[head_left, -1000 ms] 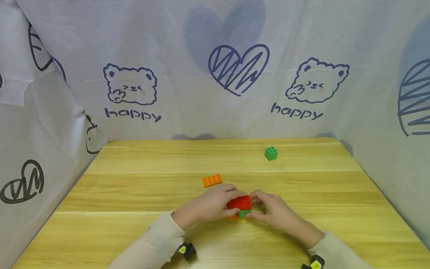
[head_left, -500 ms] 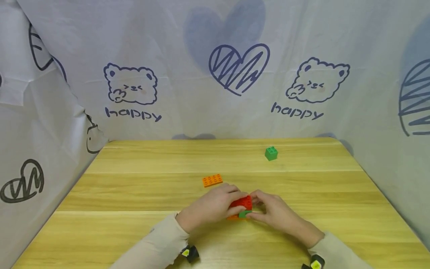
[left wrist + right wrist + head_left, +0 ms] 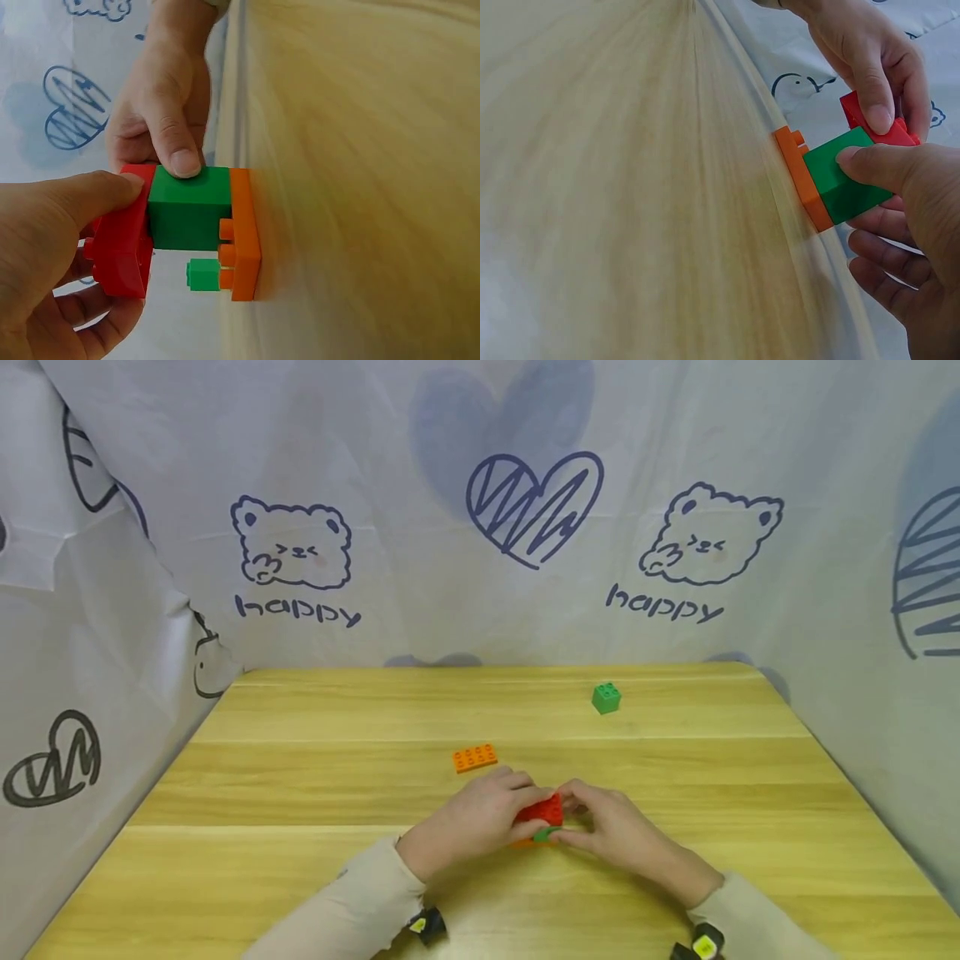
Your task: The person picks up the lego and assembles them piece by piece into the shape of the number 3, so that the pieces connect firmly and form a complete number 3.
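Left hand (image 3: pixel 476 817) grips red brick (image 3: pixel 124 244); right hand (image 3: pixel 618 831) pinches green brick (image 3: pixel 189 214) atop orange brick (image 3: pixel 246 232).

Left hand (image 3: pixel 478 818) pinching, right hand (image 3: pixel 618 831) pinching opposite, forearms (image 3: pixel 348 897) angled inward
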Demonstrator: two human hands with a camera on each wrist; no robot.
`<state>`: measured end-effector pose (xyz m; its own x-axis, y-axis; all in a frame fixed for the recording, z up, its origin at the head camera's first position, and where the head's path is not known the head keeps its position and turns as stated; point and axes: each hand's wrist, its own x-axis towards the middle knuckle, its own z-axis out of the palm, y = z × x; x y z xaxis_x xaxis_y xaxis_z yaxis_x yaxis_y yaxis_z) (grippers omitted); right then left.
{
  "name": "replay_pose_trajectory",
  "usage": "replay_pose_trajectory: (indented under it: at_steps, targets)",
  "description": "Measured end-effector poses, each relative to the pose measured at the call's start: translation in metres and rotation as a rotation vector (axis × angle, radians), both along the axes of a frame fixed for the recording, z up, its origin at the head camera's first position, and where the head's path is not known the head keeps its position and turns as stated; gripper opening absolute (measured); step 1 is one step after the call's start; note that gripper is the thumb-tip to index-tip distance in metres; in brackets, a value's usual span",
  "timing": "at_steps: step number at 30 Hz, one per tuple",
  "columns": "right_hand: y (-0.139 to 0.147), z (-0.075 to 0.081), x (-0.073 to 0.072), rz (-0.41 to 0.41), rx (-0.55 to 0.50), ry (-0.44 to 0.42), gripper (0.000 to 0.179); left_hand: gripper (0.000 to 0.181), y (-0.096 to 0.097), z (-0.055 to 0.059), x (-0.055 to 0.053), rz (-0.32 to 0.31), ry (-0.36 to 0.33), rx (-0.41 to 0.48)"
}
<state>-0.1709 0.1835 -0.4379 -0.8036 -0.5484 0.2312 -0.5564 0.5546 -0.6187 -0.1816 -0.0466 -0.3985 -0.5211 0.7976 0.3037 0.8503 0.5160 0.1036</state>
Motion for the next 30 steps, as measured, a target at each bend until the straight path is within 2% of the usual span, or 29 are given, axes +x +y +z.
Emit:
replay_pose_trajectory:
  at_steps: [4,10,12,21,30]
  targets:
    - [0.0,0.001,-0.001,-0.005,0.003,-0.008,0.036,0.037,0.001,0.001,0.0,0.008,0.017,-0.001]
    - [0.0,0.002,0.0,-0.006,0.007,-0.025,0.035,0.037,0.0,-0.005,-0.004,0.019,-0.103,0.081]
    - [-0.001,0.001,0.0,0.0,0.003,-0.028,0.035,0.038,-0.001,-0.008,-0.005,0.016,-0.124,0.106]
    - [0.0,0.002,0.001,0.0,0.008,-0.05,0.035,0.04,-0.005,-0.009,-0.004,0.06,-0.147,0.121]
    - [0.0,0.003,0.002,-0.003,0.025,-0.039,0.036,0.037,-0.012,-0.008,-0.002,0.068,-0.163,0.135]
